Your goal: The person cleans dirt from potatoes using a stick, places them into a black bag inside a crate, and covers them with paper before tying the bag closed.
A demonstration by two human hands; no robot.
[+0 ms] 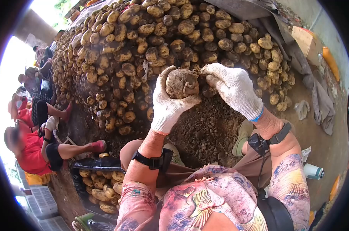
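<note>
A large round potato, thickly coated in dry soil, rests in my left hand. The gloved fingers and thumb of that hand curl around its left side and underside. My right hand, also in a white knit glove with a blue cuff edge, is pinched at the potato's right side, over a small dark bit whose kind I cannot tell. Behind both hands rises a big heap of soil-dusted potatoes. Loose brown soil covers the ground below the hands.
A black-lined crate of cleaner potatoes stands at my left. Beyond it sit several people, one in a red shirt. Grey cloth borders the heap on the right, near a cardboard box. A white-and-teal cylinder lies by my right arm.
</note>
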